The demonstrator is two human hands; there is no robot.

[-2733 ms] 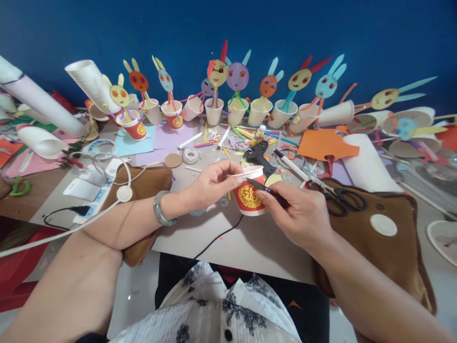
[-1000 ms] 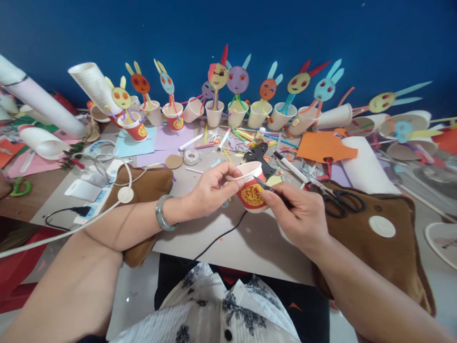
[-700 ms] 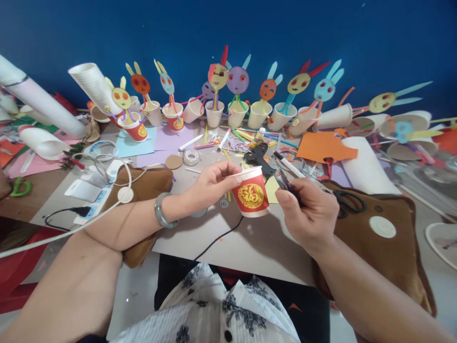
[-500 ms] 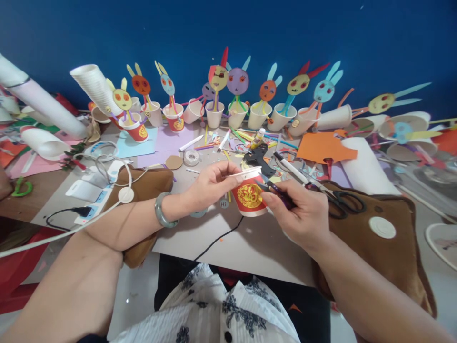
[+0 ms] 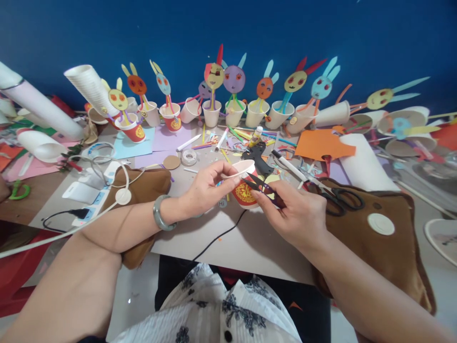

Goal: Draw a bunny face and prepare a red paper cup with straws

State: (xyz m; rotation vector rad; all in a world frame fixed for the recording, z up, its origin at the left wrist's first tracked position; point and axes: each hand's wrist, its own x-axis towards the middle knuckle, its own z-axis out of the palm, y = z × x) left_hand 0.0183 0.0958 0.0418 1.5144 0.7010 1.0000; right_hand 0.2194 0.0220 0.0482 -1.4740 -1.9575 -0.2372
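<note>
Red paper with a gold print wraps the paper cup (image 5: pixel 246 194), just right of the middle of the head view, its pale rim tilted up. The left hand (image 5: pixel 205 193) comes in from the lower left with a grey-green bracelet (image 5: pixel 160 217) at its wrist; its thumb and forefinger are pinched nearly together on the cup's rim. The right hand (image 5: pixel 300 209) comes from the lower right, fingers curled closed around small dark snips (image 5: pixel 269 193). The 2 blades stand apart, pointing left at the rim; whether they touch it is hard to tell from this angle.

Just above the cup lies a black glue gun (image 5: pixel 257 157) among coloured scraps. At right, scissors (image 5: pixel 343 200) with black handles rest on a brown pouch (image 5: pixel 389 257); a 2nd pouch (image 5: pixel 150 182) lies at left, partly behind the left arm, beside a white power strip (image 5: pixel 93 206). Orange paper (image 5: pixel 319 144) lies at centre right. Along the upper part of the frame, white and red cups carry paper rabbit heads on coloured stems before a blue wall (image 5: pixel 250 21), with a leaning stack of cups (image 5: pixel 91 90) at upper left.
</note>
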